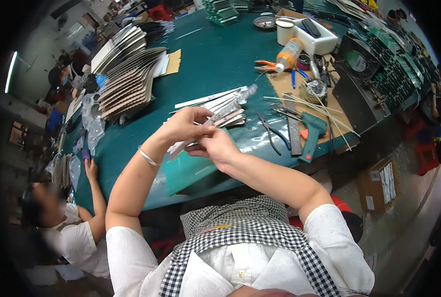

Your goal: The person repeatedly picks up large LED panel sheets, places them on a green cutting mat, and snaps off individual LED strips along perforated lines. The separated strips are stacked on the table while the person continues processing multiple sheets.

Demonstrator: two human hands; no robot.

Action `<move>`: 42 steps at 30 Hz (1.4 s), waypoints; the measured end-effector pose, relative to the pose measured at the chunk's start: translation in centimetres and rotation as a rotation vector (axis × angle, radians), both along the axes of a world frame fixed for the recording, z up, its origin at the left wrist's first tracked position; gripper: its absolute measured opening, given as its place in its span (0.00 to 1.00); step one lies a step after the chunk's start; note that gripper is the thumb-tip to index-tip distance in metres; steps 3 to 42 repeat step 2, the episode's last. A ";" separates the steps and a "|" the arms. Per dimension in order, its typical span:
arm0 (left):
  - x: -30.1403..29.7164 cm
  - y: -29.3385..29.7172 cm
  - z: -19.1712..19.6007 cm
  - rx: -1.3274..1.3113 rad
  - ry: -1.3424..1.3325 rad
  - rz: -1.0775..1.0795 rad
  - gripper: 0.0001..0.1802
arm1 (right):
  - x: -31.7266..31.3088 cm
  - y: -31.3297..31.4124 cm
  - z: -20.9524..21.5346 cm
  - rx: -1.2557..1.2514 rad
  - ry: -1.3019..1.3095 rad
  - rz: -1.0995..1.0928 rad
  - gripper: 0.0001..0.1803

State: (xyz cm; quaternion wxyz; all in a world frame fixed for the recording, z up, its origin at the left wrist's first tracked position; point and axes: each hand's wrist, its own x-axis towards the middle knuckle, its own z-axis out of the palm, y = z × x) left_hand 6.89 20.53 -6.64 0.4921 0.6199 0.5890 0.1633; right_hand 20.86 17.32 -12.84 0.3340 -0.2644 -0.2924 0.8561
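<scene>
My left hand (186,123), a bangle on its wrist, and my right hand (219,147) meet above the near part of the green table. Between their closed fingers is a thin pale strip (180,148), whose lower end sticks out below my left hand; part of it is hidden by the fingers. Just beyond my hands lies a loose pile of white and silvery strips (228,105). Under my wrists a translucent green sheet (193,173) rests at the table's front edge.
To the right lie pliers (274,134), a metal ruler (293,128) and a green glue gun (313,132). An orange bottle (289,53) and a white foam box (320,39) stand farther back. Stacked card pieces (129,89) rise at left, where a co-worker's hand (90,168) touches the table.
</scene>
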 end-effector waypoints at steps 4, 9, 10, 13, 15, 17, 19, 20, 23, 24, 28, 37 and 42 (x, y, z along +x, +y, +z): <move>-1.9 0.1 0.3 -0.045 0.228 -0.029 0.23 | -2.1 -0.1 0.0 -0.013 0.043 0.151 0.14; -1.9 0.1 0.3 -0.045 0.228 -0.029 0.23 | -2.1 -0.1 0.0 -0.013 0.043 0.151 0.14; -1.9 0.1 0.3 -0.045 0.228 -0.029 0.23 | -2.1 -0.1 0.0 -0.013 0.043 0.151 0.14; -1.9 0.1 0.3 -0.045 0.228 -0.029 0.23 | -2.1 -0.1 0.0 -0.013 0.043 0.151 0.14; -1.9 0.1 0.3 -0.045 0.228 -0.029 0.23 | -2.1 -0.1 0.0 -0.013 0.043 0.151 0.14; -1.9 0.1 0.3 -0.045 0.228 -0.029 0.23 | -2.1 -0.1 0.0 -0.013 0.043 0.151 0.14; -1.9 0.1 0.3 -0.045 0.228 -0.029 0.23 | -2.1 -0.1 0.0 -0.013 0.043 0.151 0.14; -1.9 0.1 0.3 -0.045 0.228 -0.029 0.23 | -2.1 -0.1 0.0 -0.013 0.043 0.151 0.14; -1.9 0.1 0.3 -0.045 0.228 -0.029 0.23 | -2.1 -0.1 0.0 -0.013 0.043 0.151 0.14; -1.9 0.1 0.3 -0.045 0.228 -0.029 0.23 | -2.1 -0.1 0.0 -0.013 0.043 0.151 0.14; -1.9 0.1 0.3 -0.045 0.228 -0.029 0.23 | -2.1 -0.1 0.0 -0.013 0.043 0.151 0.14; -1.9 0.1 0.3 -0.045 0.228 -0.029 0.23 | -2.1 -0.1 0.0 -0.013 0.043 0.151 0.14; -1.9 0.1 0.3 -0.045 0.228 -0.029 0.23 | -2.1 -0.1 0.0 -0.013 0.043 0.151 0.14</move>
